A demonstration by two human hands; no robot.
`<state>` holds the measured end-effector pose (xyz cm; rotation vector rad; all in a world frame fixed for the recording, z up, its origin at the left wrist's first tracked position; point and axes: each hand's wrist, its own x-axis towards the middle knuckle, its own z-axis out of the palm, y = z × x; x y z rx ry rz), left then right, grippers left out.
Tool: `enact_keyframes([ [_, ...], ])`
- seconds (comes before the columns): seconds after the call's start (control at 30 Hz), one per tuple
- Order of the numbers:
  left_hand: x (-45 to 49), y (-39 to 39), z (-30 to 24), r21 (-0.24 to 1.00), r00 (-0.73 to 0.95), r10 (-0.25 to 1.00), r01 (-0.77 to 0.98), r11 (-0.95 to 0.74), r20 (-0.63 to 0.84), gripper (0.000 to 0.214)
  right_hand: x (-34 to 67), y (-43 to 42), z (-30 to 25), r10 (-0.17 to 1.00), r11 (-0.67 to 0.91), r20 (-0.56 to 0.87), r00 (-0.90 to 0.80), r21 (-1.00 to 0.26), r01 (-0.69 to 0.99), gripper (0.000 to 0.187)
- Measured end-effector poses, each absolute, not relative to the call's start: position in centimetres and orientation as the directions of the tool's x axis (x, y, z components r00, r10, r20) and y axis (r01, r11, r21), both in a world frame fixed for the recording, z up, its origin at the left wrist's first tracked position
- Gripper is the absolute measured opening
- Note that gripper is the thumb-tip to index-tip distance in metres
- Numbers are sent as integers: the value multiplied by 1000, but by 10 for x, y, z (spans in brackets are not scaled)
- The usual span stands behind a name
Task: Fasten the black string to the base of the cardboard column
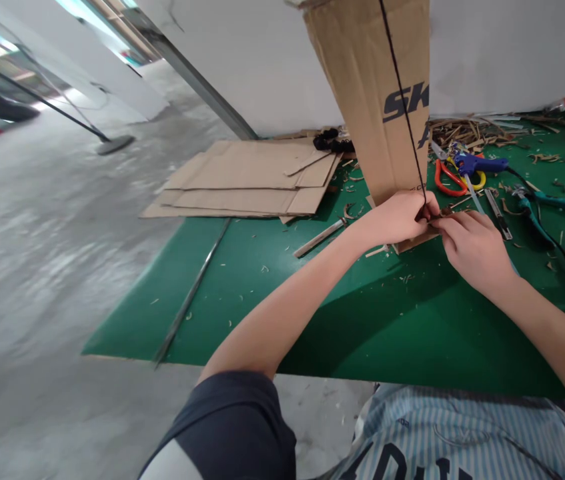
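From here my feed shows the left hand (pixel 395 217) and the right hand (pixel 475 250) meeting at the bottom edge of an upright cardboard sheet (pixel 369 93), which stands on end on a green table (pixel 362 327). A black cord (pixel 402 100) runs down the sheet's face and ends at the left hand. The left fingers (pixel 419 210) are curled narrowly around the sheet's lower corner and appear to hold the cord there. The right fingertips (pixel 445 225) close in just beside them, pinching what looks like a small brown scrap (pixel 443 212), though it is too small for me to identify.

Left of the sheet, a flat cardboard stack (pixel 247 180) lies on the table, with a wood strip (pixel 319 239) near the left hand and a long metal rod (pixel 192 293) farther out. Behind the sheet and to its right sit wood shavings (pixel 467 132), orange-handled scissors (pixel 449 179), a blue tool (pixel 479 163) that I can't identify, and green-handled pliers (pixel 537 207), with a black cable (pixel 562 253) trailing past them. Small offcuts are scattered around the sheet's base. Beyond the table's left edge is a concrete floor (pixel 62 267).
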<state>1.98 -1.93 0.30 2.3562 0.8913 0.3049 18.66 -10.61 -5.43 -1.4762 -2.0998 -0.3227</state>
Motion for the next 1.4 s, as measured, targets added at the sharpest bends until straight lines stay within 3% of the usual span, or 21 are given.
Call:
enact_keyframes([
  [0.23,25,-21,-6,711,659,749,493,-501,71,5,190,-96,-57,728,407,623,-286,-58,911,26],
  [0.43,24,-18,-6,777,622,783,491,-394,4,20,189,-92,-57,724,436,631,-280,-103,894,25],
  [0.6,26,-19,-3,814,626,779,476,-333,-48,19,189,-90,-58,728,435,627,-276,-112,893,24],
  [1.03,26,-14,-6,845,568,821,465,-265,-56,24,185,-91,-59,737,362,627,-253,-50,931,22],
  [1.4,19,-17,6,863,631,767,447,-237,-116,19,187,-92,-58,737,379,625,-257,-68,923,23],
])
